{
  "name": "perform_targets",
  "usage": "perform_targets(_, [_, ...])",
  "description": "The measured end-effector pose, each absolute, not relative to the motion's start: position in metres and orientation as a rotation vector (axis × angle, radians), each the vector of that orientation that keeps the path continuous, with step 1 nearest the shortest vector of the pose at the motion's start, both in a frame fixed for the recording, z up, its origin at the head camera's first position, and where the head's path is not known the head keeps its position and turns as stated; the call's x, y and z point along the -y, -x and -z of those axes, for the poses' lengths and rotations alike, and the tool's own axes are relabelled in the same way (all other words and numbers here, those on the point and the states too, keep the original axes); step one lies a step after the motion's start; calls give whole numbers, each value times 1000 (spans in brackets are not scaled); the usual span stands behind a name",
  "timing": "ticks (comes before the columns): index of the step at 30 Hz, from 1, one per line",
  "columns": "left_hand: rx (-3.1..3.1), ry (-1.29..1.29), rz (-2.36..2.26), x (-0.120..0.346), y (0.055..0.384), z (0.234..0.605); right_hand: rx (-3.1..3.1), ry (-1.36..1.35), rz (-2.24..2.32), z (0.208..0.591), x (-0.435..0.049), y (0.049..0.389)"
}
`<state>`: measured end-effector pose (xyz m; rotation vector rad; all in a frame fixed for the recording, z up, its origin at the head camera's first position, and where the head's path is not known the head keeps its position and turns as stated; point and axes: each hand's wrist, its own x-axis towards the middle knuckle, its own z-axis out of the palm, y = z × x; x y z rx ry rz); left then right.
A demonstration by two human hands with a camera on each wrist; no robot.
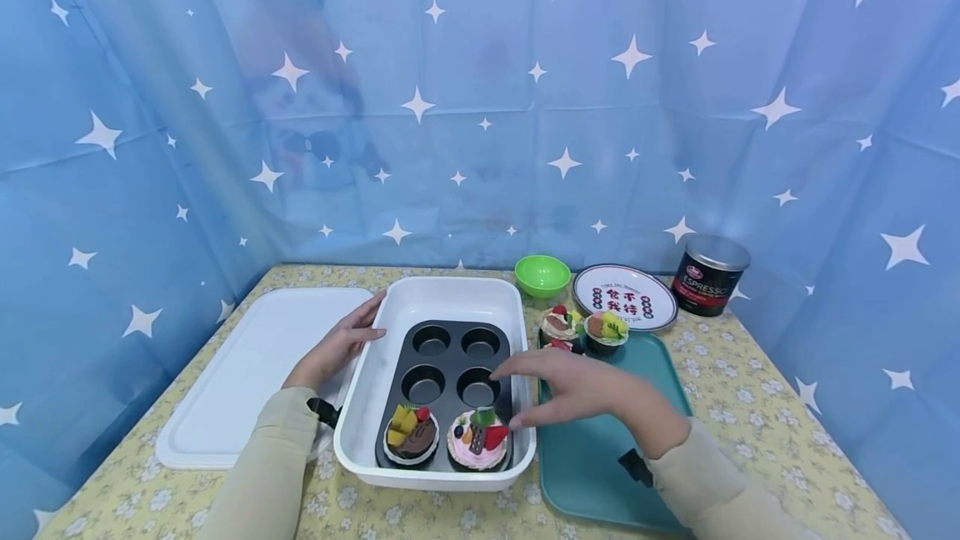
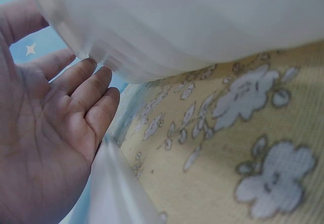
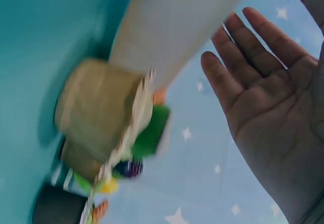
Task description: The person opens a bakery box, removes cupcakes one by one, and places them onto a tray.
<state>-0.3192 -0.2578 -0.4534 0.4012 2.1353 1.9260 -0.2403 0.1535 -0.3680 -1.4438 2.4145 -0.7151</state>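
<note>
A deep white rectangular container [image 1: 435,477] holds a black muffin tin [image 1: 452,363]. In the tin's near row sit a chocolate cupcake [image 1: 412,438] with yellow fruit and a pink cupcake [image 1: 474,444] with a strawberry. The left hand [image 1: 341,346] grips the container's left side, thumb over the rim; in the left wrist view its fingers [image 2: 98,82] touch the outer wall. Over the container's right rim, the right hand [image 1: 577,386] spreads its fingers near the pink cupcake, holding nothing. The right wrist view shows its bare palm [image 3: 273,107].
More cupcakes [image 1: 606,333] stand on a teal tray [image 1: 592,473] to the right, partly hidden by the right hand. Behind are a green bowl [image 1: 542,276], a round plate [image 1: 626,319] and an espresso tin [image 1: 708,275]. A white lid [image 1: 240,377] lies left.
</note>
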Motion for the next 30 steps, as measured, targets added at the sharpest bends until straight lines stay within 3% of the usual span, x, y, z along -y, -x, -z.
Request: perform_targets(30, [-2140, -387, -1929, 258, 320, 453, -2461, 1473, 557, 394, -115, 219])
